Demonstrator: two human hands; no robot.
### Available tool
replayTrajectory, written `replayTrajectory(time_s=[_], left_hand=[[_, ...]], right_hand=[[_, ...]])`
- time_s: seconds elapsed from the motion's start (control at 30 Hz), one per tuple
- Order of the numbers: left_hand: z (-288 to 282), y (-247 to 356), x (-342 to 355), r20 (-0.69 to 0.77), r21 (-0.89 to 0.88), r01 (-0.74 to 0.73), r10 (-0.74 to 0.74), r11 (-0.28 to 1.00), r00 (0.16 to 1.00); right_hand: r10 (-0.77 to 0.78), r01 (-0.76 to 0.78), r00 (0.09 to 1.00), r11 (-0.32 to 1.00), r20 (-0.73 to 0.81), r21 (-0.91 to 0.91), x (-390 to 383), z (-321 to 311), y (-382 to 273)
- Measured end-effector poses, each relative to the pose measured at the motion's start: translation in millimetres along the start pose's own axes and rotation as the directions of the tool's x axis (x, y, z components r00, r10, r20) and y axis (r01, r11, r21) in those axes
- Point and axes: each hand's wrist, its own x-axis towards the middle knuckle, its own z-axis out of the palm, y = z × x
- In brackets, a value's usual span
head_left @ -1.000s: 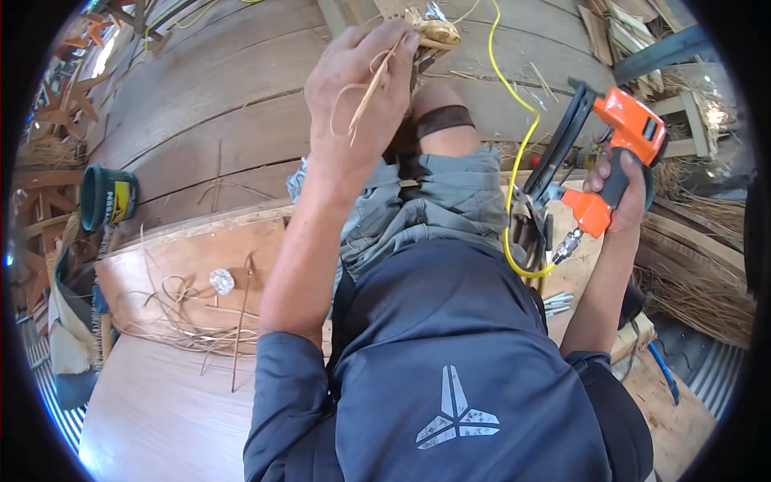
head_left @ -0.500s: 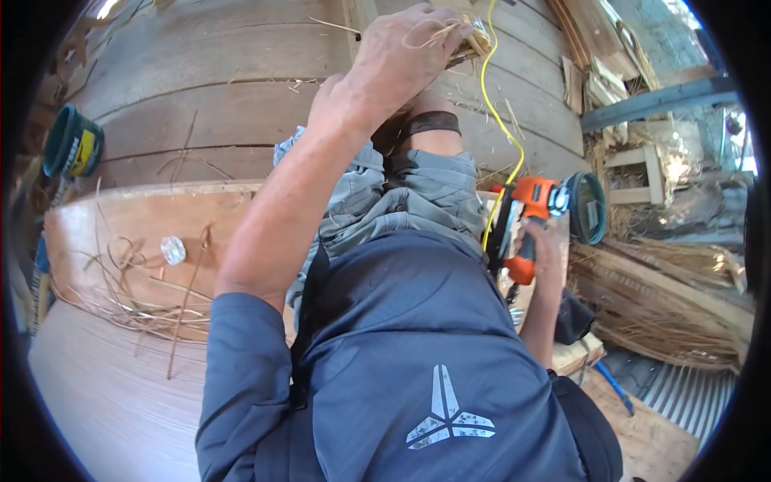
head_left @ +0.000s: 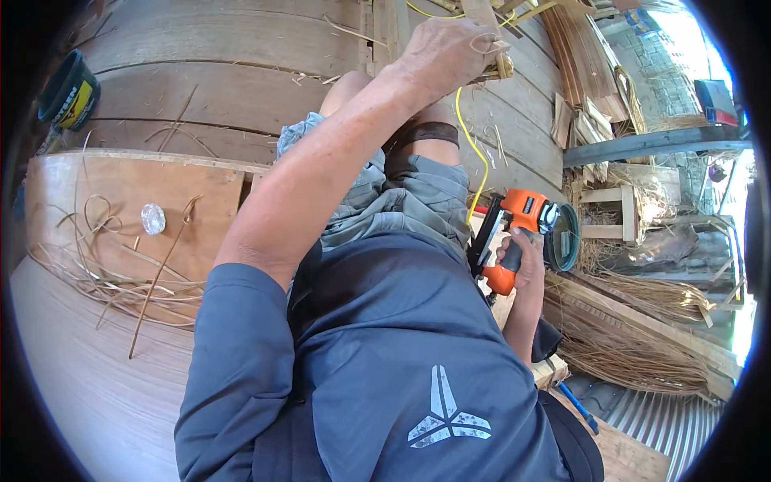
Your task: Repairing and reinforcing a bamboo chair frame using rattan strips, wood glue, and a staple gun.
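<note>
My left hand [head_left: 442,56] is raised at the top centre, fingers closed on a pale wooden piece [head_left: 502,66] with rattan bits and a thin looped strand, partly hidden by the hand. My right hand [head_left: 522,257] grips the dark handle of an orange and black staple gun [head_left: 524,207], low beside my right thigh. A yellow hose [head_left: 479,153] runs over the floor near the gun. A dark green bucket [head_left: 566,245] stands just right of the gun.
A plywood bench [head_left: 88,209] at left carries rattan strips [head_left: 161,269] and a crumpled silvery lump [head_left: 152,218]. Another bucket [head_left: 76,92] stands upper left on the plank floor [head_left: 201,88]. At right lie wood strips [head_left: 582,56], rattan bundles [head_left: 634,353], a metal beam [head_left: 642,145] and a wooden frame [head_left: 626,213].
My left hand has moved right with the piece it holds. The staple gun in my right hand has dropped lower and closer to my thigh. The view has shifted, showing more of the right side.
</note>
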Motion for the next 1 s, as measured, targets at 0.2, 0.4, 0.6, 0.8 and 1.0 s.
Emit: replayTrajectory(time_s=[0.2, 0.4, 0.6, 0.8, 1.0], left_hand=[[-0.2, 1.7, 10.8, 0.18, -0.04, 0.199, -0.189, 0.979, 0.965], [8.1, -8.7, 27.9, 0.38, -0.25, 0.449, -0.339, 0.858, 0.86], [23.9, -29.1, 23.2, 0.27, -0.453, 0.299, -0.191, 0.84, 0.944], [35.4, -45.3, 29.1, 0.404, -0.593, 0.346, -0.103, 0.727, 0.909], [50.3, -51.1, 25.4, 0.285, -0.626, 0.242, -0.071, 0.742, 0.956]], right_hand=[[-0.172, 0.128, 0.969, 0.964, 0.179, 0.232, -20.4, -6.6, -38.0], [-0.334, 0.304, 0.934, 0.929, 0.129, 0.21, -62.5, 11.7, -120.5], [-0.391, 0.437, 0.887, 0.882, 0.248, -0.174, -72.8, 41.3, -206.5], [-0.28, 0.38, 0.913, 0.848, 0.297, -0.37, -60.8, 66.2, -256.1], [-0.175, 0.312, 0.936, 0.811, 0.304, -0.494, -44.0, 106.4, -283.3]])
